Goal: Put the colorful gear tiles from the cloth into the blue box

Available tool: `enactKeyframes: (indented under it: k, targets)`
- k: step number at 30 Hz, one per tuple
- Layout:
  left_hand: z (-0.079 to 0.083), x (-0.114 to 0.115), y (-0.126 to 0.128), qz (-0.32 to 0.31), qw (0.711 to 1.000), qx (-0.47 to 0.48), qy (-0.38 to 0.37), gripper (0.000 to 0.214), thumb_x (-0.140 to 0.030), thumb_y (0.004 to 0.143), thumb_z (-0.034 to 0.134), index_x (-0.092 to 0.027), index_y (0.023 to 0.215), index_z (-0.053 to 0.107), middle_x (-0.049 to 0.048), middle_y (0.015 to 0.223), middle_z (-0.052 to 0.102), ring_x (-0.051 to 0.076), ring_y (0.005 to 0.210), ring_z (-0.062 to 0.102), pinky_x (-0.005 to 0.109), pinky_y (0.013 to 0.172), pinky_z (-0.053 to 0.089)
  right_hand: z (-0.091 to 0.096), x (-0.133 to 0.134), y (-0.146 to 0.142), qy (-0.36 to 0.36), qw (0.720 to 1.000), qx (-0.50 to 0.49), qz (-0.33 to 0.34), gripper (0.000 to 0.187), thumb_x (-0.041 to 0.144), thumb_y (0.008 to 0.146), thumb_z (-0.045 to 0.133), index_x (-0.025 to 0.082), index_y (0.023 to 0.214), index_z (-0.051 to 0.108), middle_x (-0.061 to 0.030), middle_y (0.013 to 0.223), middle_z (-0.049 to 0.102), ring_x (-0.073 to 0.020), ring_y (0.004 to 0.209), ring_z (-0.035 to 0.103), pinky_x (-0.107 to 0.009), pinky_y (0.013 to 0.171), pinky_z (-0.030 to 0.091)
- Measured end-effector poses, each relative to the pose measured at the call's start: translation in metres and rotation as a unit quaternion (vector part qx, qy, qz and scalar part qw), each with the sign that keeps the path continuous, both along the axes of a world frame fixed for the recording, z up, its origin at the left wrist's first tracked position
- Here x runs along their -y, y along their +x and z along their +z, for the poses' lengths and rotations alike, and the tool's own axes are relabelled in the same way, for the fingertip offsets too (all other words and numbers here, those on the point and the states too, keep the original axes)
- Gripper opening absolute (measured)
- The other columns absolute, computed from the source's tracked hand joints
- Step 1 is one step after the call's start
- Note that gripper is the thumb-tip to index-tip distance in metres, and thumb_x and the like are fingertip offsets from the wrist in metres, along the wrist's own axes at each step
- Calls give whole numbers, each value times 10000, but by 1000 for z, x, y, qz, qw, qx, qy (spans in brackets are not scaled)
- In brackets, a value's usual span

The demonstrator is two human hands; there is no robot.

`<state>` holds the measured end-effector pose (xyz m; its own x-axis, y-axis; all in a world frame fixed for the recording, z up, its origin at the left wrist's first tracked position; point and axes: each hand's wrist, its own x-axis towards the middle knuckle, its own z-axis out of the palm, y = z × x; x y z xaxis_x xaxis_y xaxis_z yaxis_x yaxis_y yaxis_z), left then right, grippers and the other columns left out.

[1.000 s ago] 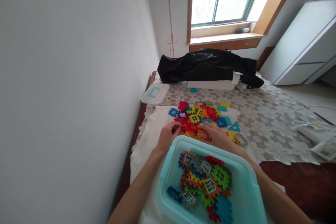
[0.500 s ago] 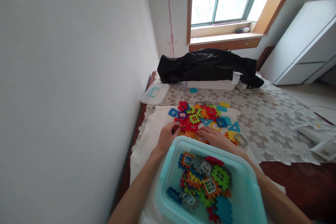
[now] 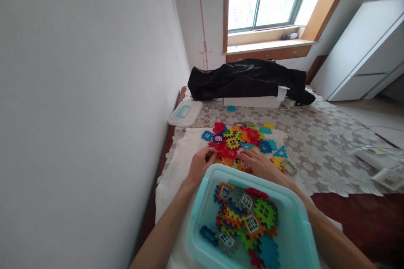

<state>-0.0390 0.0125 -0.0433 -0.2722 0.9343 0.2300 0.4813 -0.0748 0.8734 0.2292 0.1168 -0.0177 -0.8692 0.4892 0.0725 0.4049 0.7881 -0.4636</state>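
My left hand [image 3: 202, 163] is at the near left edge of a pile of colourful plastic interlocking tiles [image 3: 232, 143], its fingers curled towards the thumb beside red pieces. Whatever its fingertips hold, if anything, is too small to make out. My right hand [image 3: 259, 165] reaches in from the other side, fingers stretched out over the pile and touching an orange tile with a window insert [image 3: 244, 164]. A light teal plastic bin [image 3: 296, 229] stands between my forearms. Inside it lie several more tiles, among them a green tile [image 3: 264, 213] and a round-edged blue tile [image 3: 269, 252].
White cloth [image 3: 179, 176] lies under the pile, over a grey floral cover [image 3: 322, 151]. Farther back are a clear lid with teal handle [image 3: 185, 113] and a black covering [image 3: 249, 80] over a white box. A wall [image 3: 94, 113] borders the left side.
The orange tile under my right fingertips has shifted slightly, and those fingers have moved a little. The left hand looks nearly unchanged. The whole view has drifted slightly.
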Motion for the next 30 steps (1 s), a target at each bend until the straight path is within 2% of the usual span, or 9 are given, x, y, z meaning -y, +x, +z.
enactKeyframes:
  k: [4,8,15,19,23,30]
  targets:
    - [2,0,0,1,1000,0,-1,190,-306,983,672,-185,1035,808,25,858,758,157,719,630,271,693,472,-6,-1,-1,13,1000,16,16,449,297,990,695,188,1425,680,-173,1450,682,-330,1308,661,-492,1132,555]
    - [2,0,0,1,1000,0,-1,200,-313,983,668,-183,1043,807,25,861,756,154,719,627,270,696,473,-11,0,-2,27,999,34,31,475,331,1003,707,226,1466,675,-167,1443,673,-334,1285,673,-492,1100,570]
    - [-1,-1,0,-1,1000,-1,-3,201,-319,985,665,-182,1034,803,31,872,765,157,723,628,275,697,475,-7,0,1,8,999,2,35,368,290,999,715,233,1362,730,-142,1405,685,-306,1278,687,-447,1078,588]
    - [-2,0,-1,-2,1000,-4,2,190,-311,992,669,-191,1046,807,36,891,782,166,741,643,281,709,482,-6,-3,4,34,998,-58,-19,296,274,1039,639,224,1309,749,-144,1382,700,-293,1249,703,-471,1093,596]
    - [-4,0,-2,-2,1000,-13,3,181,-301,995,669,-198,1044,810,33,883,781,169,750,652,281,715,479,-11,-8,5,49,993,-73,-84,332,293,1052,615,205,1347,740,-163,1411,695,-296,1240,721,-480,1104,610]
    - [-5,-1,-2,-4,1000,-9,3,192,-312,1000,670,-190,1055,807,31,865,775,165,734,643,276,707,481,-21,-10,0,38,992,-65,-105,309,320,1066,609,207,1322,742,-141,1364,716,-275,1224,720,-456,1111,603]
